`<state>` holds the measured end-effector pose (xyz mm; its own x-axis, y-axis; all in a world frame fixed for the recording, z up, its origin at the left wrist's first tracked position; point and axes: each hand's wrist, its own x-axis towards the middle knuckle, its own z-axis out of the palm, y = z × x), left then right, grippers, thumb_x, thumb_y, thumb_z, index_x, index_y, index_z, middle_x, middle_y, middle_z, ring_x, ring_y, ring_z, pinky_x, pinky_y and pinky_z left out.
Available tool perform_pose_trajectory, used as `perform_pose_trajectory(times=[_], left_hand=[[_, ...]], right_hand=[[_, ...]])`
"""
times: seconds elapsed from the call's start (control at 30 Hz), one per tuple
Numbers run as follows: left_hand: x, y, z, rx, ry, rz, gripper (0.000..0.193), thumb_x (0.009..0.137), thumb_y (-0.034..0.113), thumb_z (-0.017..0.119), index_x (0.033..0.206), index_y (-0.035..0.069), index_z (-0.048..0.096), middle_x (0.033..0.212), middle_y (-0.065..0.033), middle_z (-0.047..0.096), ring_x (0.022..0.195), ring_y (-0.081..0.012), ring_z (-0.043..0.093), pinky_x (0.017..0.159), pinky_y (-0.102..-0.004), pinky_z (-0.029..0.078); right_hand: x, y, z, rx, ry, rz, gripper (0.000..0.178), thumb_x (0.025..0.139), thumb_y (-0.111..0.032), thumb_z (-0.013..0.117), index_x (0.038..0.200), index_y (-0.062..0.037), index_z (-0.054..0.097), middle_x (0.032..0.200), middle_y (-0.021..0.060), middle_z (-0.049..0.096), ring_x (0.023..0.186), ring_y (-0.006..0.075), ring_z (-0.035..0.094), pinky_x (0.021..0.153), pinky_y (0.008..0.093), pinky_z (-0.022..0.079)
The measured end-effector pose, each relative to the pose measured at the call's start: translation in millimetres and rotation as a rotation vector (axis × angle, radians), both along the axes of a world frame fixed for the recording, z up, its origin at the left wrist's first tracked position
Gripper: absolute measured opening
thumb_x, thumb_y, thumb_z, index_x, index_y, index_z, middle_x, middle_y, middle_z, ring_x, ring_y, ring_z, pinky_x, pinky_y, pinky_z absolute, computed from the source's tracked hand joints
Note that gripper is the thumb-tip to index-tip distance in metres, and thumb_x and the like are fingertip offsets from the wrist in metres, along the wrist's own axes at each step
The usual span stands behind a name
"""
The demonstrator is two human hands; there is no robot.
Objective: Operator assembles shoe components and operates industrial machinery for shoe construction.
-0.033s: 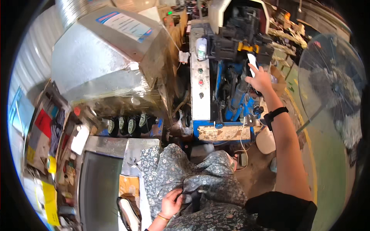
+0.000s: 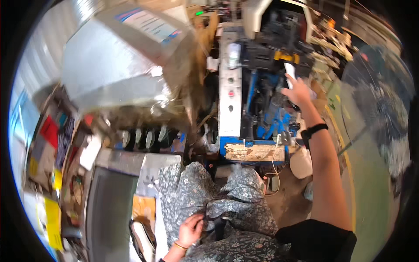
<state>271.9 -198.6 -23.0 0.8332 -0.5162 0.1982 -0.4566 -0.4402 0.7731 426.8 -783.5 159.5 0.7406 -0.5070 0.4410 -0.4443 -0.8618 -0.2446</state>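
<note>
My right hand (image 2: 298, 91) reaches out to the blue and black machine (image 2: 273, 120). Its fingers are closed round the near end of a long white piece shaped like a shoe sole (image 2: 290, 71), with something dark beneath it that I cannot make out. Over my lap lies a dark floral cloth (image 2: 244, 192). My left hand (image 2: 190, 229) rests there with curled fingers beside a dark fold; whatever they pinch is hidden. Left of my lap, a dark shoe with a white bottom (image 2: 144, 242) lies by an orange-brown piece (image 2: 144, 207) on the bench.
A control strip (image 2: 230, 118) with buttons carries a white bottle (image 2: 233, 54). Several shoes (image 2: 149, 137) stand under a big metal hood (image 2: 115, 65). On the right is a large fan (image 2: 377, 96). A loose white cable (image 2: 274, 161) hangs at the machine's front.
The view has tilted slightly, so the machine and hood sit a little farther right. Both hands keep nearly the same place, the right one still on the white piece.
</note>
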Motion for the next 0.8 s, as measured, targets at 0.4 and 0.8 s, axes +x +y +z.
perform_pose_trajectory(times=[0.4,0.8], left_hand=[[-61.5,206.2,24.5,0.793,-0.034,1.146,0.068,0.077,0.020,0.074,0.134,-0.005,0.046,0.133,-0.0265,0.050,0.125,-0.0417,0.049,0.106,-0.0460,0.041],[18.7,230.9,48.9,0.454,0.571,0.750,0.089,0.079,0.053,0.073,0.145,0.005,0.039,0.122,-0.0243,0.063,0.111,-0.0369,0.063,0.095,-0.0401,0.050]], right_hand=[[141.2,-209.5,-17.5,0.183,0.105,0.345,0.075,0.092,-0.043,0.057,0.156,-0.0160,0.028,0.160,0.0134,0.027,0.145,0.0294,0.030,0.117,0.0385,0.021],[-14.1,256.7,-106.8,0.454,0.223,0.805,0.024,0.092,-0.011,0.062,0.112,0.0003,0.069,0.108,0.0116,0.070,0.098,0.0200,0.065,0.089,0.0335,0.050]])
